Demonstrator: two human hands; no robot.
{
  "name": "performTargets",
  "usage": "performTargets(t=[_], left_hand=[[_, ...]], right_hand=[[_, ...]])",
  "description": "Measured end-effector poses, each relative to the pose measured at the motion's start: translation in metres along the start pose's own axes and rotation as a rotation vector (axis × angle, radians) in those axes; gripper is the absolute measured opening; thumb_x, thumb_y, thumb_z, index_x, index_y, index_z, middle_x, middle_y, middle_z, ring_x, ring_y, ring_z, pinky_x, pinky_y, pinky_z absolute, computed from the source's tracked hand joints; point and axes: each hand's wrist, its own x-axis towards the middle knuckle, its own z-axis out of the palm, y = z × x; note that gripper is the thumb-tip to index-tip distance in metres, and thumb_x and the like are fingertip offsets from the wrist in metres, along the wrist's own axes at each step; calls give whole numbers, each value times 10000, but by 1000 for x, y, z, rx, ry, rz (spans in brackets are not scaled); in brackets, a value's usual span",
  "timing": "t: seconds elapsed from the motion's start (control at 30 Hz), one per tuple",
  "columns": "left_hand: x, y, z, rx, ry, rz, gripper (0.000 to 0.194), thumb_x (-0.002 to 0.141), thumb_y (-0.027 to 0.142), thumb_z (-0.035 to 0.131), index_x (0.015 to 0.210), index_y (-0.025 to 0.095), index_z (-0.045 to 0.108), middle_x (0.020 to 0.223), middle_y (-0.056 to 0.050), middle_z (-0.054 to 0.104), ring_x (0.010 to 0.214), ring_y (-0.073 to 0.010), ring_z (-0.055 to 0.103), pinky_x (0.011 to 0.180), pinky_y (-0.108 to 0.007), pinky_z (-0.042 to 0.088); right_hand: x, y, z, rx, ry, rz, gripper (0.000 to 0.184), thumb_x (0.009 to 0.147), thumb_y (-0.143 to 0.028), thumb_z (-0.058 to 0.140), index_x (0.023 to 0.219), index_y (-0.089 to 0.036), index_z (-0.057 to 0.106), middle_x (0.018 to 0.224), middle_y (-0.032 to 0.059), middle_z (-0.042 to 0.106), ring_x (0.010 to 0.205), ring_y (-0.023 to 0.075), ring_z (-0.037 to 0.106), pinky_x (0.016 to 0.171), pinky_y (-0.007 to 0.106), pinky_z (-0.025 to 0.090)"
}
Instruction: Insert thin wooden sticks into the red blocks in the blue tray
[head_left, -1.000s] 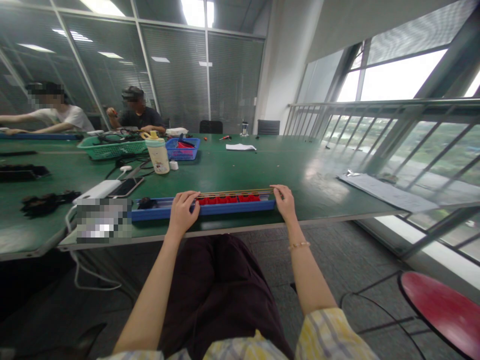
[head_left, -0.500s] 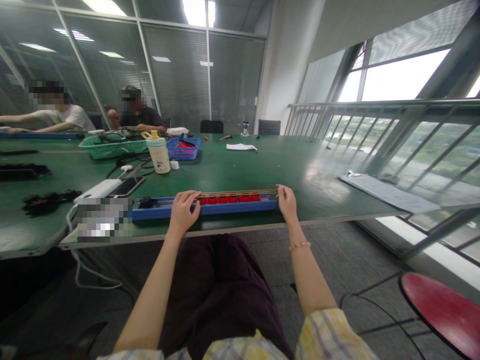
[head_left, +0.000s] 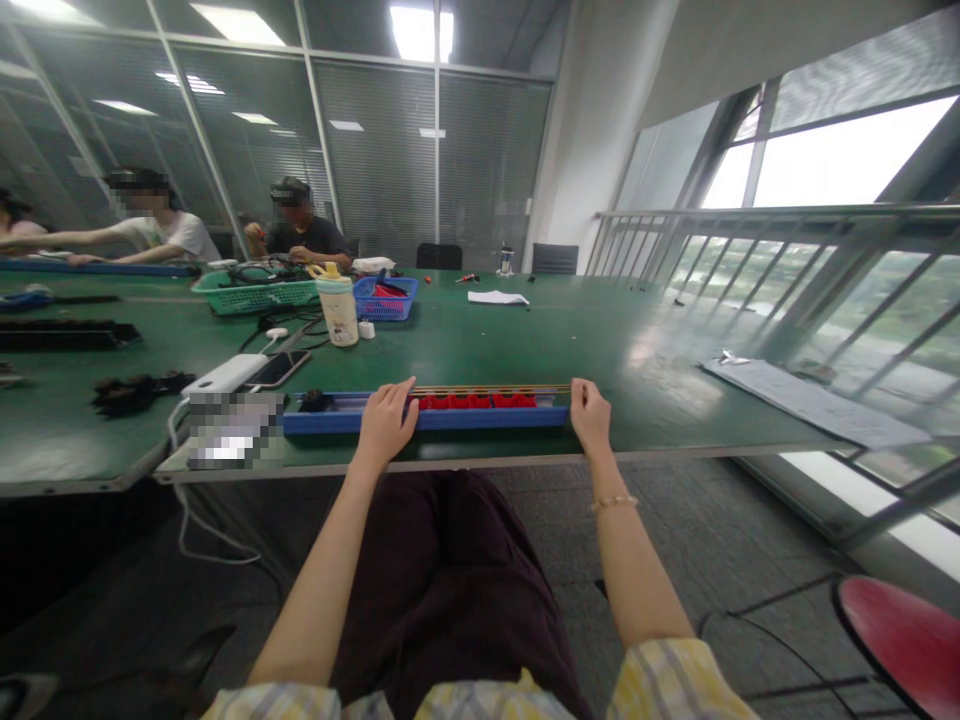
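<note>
A white power bank [head_left: 223, 373] and a smartphone [head_left: 281, 369] lie on the green workbench [head_left: 637, 350], just left of a long blue tray [head_left: 450, 423]. A dark lump [head_left: 315, 401] sits in the tray's left end. The left hand [head_left: 386, 425], fingers loosely spread, rests over the tray's near wall, reaching toward a thin brown rod [head_left: 487, 389] that runs above a row of red pieces [head_left: 476, 402]. At the tray's right end, the right hand [head_left: 590, 415] curls near the rod's end; whether it pinches the rod is impossible to tell.
</note>
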Motion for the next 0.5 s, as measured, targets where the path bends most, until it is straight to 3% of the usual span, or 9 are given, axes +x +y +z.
performTargets(t=[0.17,0.33,0.5], left_hand=[[-1,2,-1,15,-17,8,446,971,357,395,1365,183,513,1219,-113,666,1136,-276,565,976,-436,439],[-1,1,0,22,-2,0,448,972,369,400,1350,161,524,1182,-121,673,1128,-273,570,978,-426,440],[0,0,2,22,5,-2,448,964,374,419,1323,139,547,1138,-127,685,1110,-274,577,975,-422,445]], right_hand=[[-2,-4,-1,25,-15,-33,618,933,-662,365,1099,-150,671,864,144,724,792,264,663,770,369,479],[-1,-3,-2,-2,69,23,609,951,-628,340,1165,-146,644,803,114,699,724,246,635,779,383,478],[3,1,0,40,53,-99,587,970,-585,316,1117,-132,659,1096,186,690,1009,264,628,941,430,468]])
